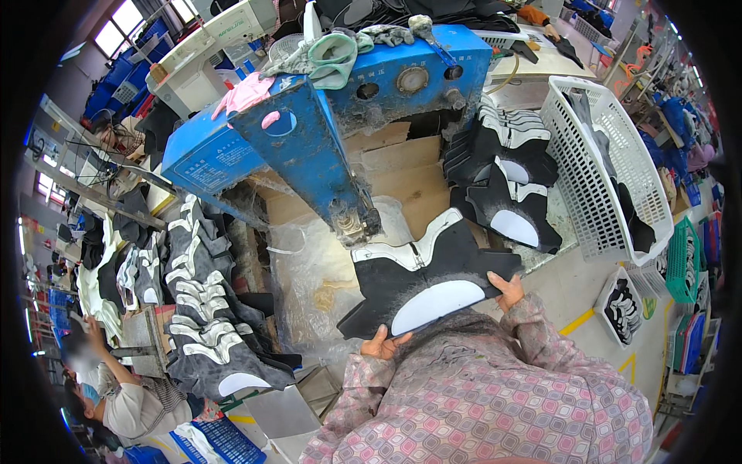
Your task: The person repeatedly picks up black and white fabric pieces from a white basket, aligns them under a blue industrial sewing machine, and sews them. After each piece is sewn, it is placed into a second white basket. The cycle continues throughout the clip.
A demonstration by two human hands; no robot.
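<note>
A flat black shoe upper (448,261) with a white top edge and a white half-moon patch lies across in front of me. My left hand (383,345) grips its near edge at the left, thumb on top and the other fingers partly hidden. At its right end, my right hand (507,291) holds the corner with the thumb on top; the fingers underneath are hidden. Just past the upper's white edge is the greasy metal head (352,223) of a blue machine (290,158). From this view I cannot tell whether the two touch.
Stacked shoe uppers stand at the right (512,189) and in a long overlapping row (193,309) at the left. A white plastic basket (568,166) stands to the right. Gloves (332,58) and a pink cloth (243,94) lie on the machine. A co-worker (143,406) is at lower left.
</note>
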